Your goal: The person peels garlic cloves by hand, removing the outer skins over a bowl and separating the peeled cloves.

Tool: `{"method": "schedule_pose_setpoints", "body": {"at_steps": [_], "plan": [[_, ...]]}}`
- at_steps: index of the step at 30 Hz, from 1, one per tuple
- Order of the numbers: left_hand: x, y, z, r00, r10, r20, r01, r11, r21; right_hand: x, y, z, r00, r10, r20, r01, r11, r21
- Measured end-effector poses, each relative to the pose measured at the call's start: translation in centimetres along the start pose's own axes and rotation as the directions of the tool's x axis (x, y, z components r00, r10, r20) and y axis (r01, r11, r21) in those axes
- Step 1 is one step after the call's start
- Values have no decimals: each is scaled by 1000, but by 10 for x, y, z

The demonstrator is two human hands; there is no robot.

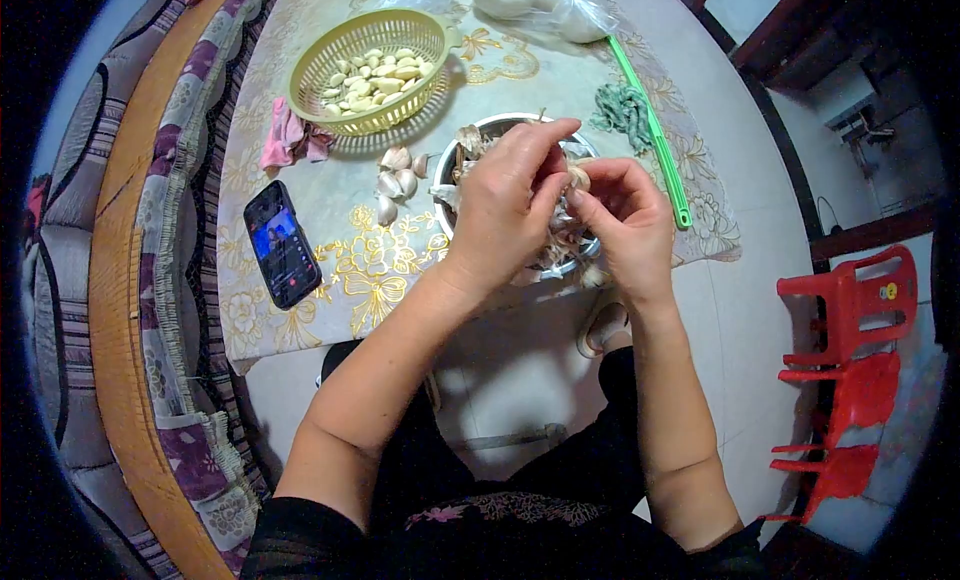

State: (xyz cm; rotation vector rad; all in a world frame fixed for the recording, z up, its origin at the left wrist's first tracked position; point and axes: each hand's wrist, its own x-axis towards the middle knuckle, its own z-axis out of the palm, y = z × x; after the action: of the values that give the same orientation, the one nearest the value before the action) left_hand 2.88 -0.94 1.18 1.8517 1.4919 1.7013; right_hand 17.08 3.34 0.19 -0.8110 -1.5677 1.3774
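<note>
We pinch a garlic clove (577,179) between the thumb and index finger of our right hand (637,215), above a metal bowl (512,117) of papery skins (568,250). Our left hand (503,200) is partly curled, its thumb close to the clove; we cannot tell whether it grips too. The clove is small and probably smooth, so if our pinch slackens or we press unevenly, it could slip and get lost among the skins, which look much like it. The bowl sits near the table edge, and a bump from our forearms could shift it or spill scraps. Unpeeled cloves (398,184) lie loose to the left, between the bowl and the phone (282,246); a careless sweep of our left forearm could scatter them. Beyond them, the slotted basket (311,116) holds pale peeled cloves (385,83), where stray skin could mix in
</note>
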Motion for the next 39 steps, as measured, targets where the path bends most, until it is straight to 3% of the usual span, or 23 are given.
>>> {"method": "schedule_pose_setpoints", "body": {"at_steps": [3, 7, 13, 19, 22, 25, 29, 32, 39], "plan": [[-1, -5, 1, 996, 88, -4, -88, 992, 88, -1, -2, 2, 999, 49, 3, -49, 997, 57], [-1, -6, 1, 998, 57, -17, -55, 995, 87, 0, -12, 4, 974, 220, 54, -226, 942, 250], [-1, -3, 1, 999, 42, -6, -41, 997, 67, 0, -8, 0, 944, 309, 113, -324, 814, 482], [-2, -3, 1, 995, -69, -70, 68, 998, -17, 11, 13, -20, 930, 365, 41, -283, 642, 712], [-1, -8, -3, 982, -173, -71, 172, 985, -22, 10, 13, -23, 944, 316, 95, -285, 638, 715], [-2, -10, 0, 981, -193, -27, 187, 971, -146, 8, 3, -20, 946, 278, 165, -312, 657, 686], [1, -7, 1, 995, -47, -93, 45, 999, -25, 8, 4, -17, 946, 234, 225, -324, 725, 608], [1, 0, 1, 987, -134, -88, 116, 976, -183, 5, -3, -10, 941, 259, 216, -335, 790, 513], [2, 3, -3, 993, -115, -25, 109, 976, -187, 2, -10, -4, 937, 297, 185, -348, 832, 432]]}}
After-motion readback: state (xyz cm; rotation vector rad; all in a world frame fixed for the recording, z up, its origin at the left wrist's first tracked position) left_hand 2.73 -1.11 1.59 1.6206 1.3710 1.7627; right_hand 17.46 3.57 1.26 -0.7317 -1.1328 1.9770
